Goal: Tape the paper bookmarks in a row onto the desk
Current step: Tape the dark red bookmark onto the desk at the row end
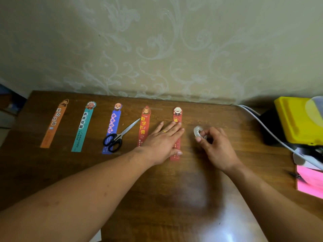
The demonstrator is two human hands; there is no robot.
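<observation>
1. The far-right red bookmark (177, 114) is lying flat on the desk (122, 180), its long axis running 12-to-6 w/ the cartoon-head end at 12, nr the wall. It's closing a row w/ four others off to its 9.
2. The tape roll (198, 131) is sitting at 3 o'clock of that bookmark, just beside it, so any strip will prob. be travelling toward 9 to reach the paper. The R hand (215, 145) is the nearer one to the roll.
3. The L hand (162, 142) is pressing down on the bookmark's middle, fingers straight and flat, tips pointing approx. 1, thumb resting on the lower end.
4. The R hand is curling thumb and fingers round the roll, gripping it. Too blurred to tell whether a strip end is lifting.
5. The scissors (115, 138) are lying at 9 of the L hand, across the blue bookmark (114, 119).
</observation>
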